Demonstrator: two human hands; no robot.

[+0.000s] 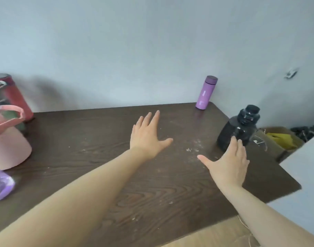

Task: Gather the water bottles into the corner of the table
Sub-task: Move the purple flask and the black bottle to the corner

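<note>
A dark wood-grain worktop [152,189], scuffed with pale specks, meets a plain grey wall [134,41]. A slim matte purple bottle [205,92] stands at its 1 o'clock corner, a squat dark translucent bottle [239,129] at 2 o'clock, and a red bottle [13,97], pink bottle [8,139] and lilac bottle [0,186] cluster at 9 o'clock. Left hand [146,136] and right hand [227,164] hover with fingers spread, gripping nothing, the right's fingers [234,143] overlapping the dark bottle.

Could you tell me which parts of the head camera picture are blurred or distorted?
Head view: the red bottle and pink bottle at the left edge are smeared; wide-angle bending tilts them and the black bottle outward; both hands and the purple flask look fairly sharp; lighting is soft, with a faint wall shadow.
</note>
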